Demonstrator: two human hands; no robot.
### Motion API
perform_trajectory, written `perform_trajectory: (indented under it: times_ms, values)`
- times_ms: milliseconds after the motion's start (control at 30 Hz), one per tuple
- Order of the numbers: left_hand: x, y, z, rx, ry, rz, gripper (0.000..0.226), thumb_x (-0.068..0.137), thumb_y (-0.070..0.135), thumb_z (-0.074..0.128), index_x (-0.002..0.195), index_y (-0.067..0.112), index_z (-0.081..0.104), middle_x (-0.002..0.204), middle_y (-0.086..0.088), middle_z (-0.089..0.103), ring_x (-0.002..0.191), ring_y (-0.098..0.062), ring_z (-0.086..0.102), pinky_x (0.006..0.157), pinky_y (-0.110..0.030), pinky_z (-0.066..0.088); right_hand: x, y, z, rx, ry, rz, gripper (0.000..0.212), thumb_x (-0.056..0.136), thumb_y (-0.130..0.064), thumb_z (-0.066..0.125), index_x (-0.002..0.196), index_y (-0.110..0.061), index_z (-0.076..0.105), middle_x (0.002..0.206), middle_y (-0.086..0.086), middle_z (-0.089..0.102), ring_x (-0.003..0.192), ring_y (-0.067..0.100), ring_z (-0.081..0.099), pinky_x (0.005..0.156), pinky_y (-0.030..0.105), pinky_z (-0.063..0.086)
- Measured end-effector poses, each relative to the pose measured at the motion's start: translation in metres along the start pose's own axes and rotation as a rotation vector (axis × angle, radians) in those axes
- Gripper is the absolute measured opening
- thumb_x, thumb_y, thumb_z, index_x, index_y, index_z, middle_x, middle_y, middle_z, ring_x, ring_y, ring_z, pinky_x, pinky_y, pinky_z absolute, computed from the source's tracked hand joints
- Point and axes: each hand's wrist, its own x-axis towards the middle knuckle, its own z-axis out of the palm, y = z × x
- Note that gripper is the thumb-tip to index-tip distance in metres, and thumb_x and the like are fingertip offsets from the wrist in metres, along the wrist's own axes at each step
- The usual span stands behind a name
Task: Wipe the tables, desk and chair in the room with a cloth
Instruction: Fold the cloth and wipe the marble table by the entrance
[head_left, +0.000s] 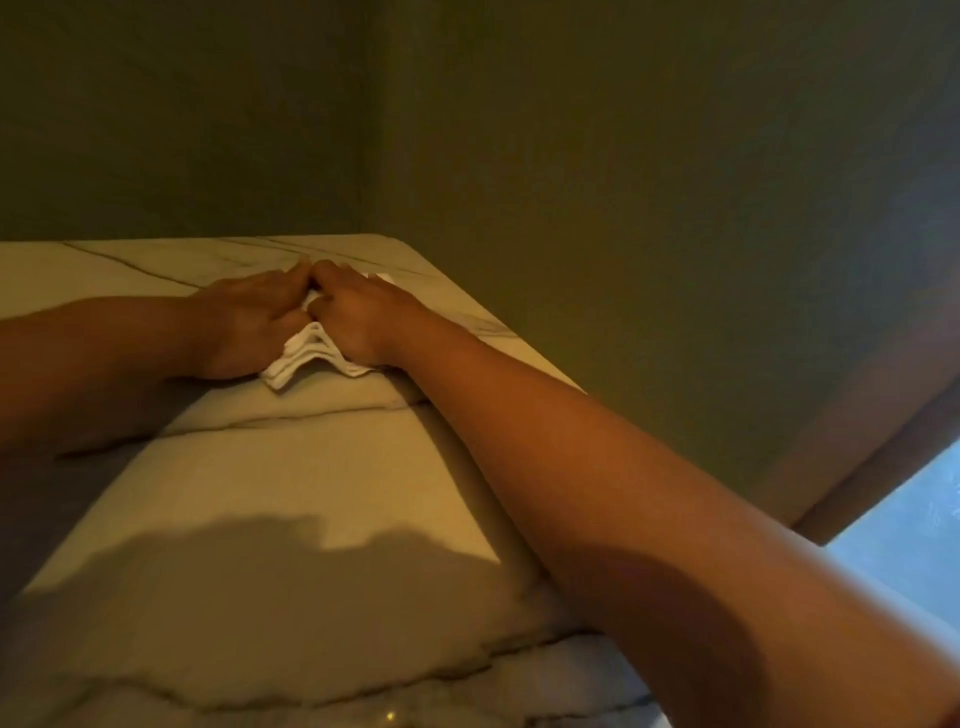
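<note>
Marble-look table; left hand and right hand press white cloth, fingers seemingly flat.

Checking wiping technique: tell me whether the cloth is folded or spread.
Folded: the cloth shows stacked edges between the left hand and right hand.

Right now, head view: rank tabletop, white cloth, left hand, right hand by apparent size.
1. tabletop: largest, it fills the lower frame.
2. left hand and right hand: they look alike, so no ranking between them.
3. white cloth: smallest as seen. It is mostly hidden under both hands, so its true size is unclear.
</note>
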Motion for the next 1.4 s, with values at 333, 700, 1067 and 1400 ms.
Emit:
perform_trajectory:
  times_ms: [333,700,1067,1400]
  values:
    - [-0.086,0.144,-0.155,-0.114,-0.126,-0.136,0.053,0.108,0.029,0.034,0.154,0.004,0.027,0.149,-0.025,0.044,0.135,-0.042,0.044,0.112,-0.051,0.035,0.048,0.008,0.006,-0.019,0.04,0.005,0.04,0.107,-0.031,0.042,0.144,-0.018,0.044,0.147,0.013,0.052,0.131,0.032,0.051,0.104,0.038,0.037]
    - [-0.076,0.139,-0.158,-0.079,-0.187,-0.104,0.065,0.103,0.046,0.031,0.159,0.014,0.019,0.164,-0.015,0.023,0.151,-0.031,0.023,0.123,-0.042,0.02,0.06,0.012,0.007,-0.158,0.004,-0.014,0.055,0.107,-0.039,0.038,0.156,-0.017,0.034,0.163,0.007,0.033,0.148,0.031,0.03,0.119,0.045,0.024]
    - [-0.126,0.176,-0.179,0.062,-0.41,-0.168,0.065,0.108,0.043,0.018,0.161,0.011,0.0,0.168,-0.014,-0.007,0.155,-0.032,-0.008,0.126,-0.042,-0.001,0.005,-0.003,0.006,-0.028,-0.088,0.115,0.054,0.109,-0.034,0.024,0.162,-0.026,0.017,0.172,0.004,0.006,0.158,0.021,0.0,0.127,0.044,0.0]
    - [-0.223,0.229,-0.208,-0.034,-0.396,-0.071,0.083,0.09,0.05,0.01,0.158,0.003,0.02,0.165,-0.022,0.014,0.153,-0.04,0.013,0.124,-0.055,0.012,-0.108,-0.034,0.005,-0.1,-0.063,0.071,0.056,0.108,-0.038,0.03,0.161,-0.021,0.022,0.171,0.012,0.008,0.158,0.03,0.003,0.126,0.05,0.002]
